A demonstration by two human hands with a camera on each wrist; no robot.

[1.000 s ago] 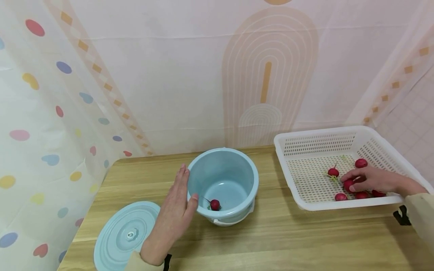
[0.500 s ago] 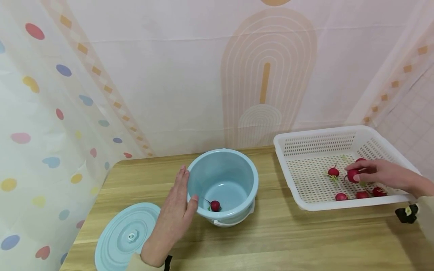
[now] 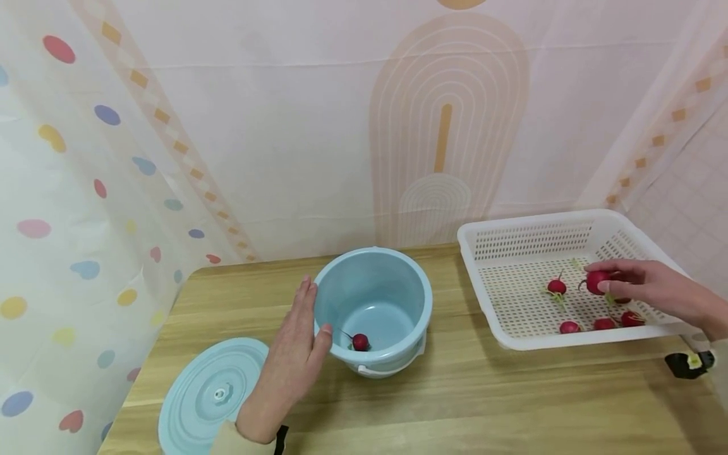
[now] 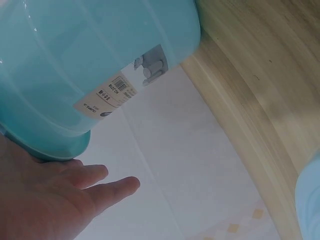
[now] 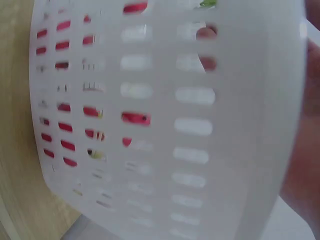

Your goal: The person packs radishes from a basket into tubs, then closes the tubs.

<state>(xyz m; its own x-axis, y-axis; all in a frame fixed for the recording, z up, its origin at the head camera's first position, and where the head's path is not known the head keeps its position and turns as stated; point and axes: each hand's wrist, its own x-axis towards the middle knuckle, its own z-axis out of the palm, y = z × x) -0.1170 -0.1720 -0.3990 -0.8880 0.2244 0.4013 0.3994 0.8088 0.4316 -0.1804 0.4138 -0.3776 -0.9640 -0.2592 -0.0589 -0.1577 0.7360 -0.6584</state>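
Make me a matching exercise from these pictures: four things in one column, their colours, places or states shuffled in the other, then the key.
1. left hand
2. right hand
3. lid
4. basket

A. white, with slotted sides
B. has a radish in its grip
C. round and light blue, on the table
D. at the rim of the bucket

Pairs: 1-D, 2-B, 3-C, 4-A

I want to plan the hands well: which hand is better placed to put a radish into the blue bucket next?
Probably the right hand: it pinches a radish over the white basket. The left hand holds no radish and is beside the blue bucket.
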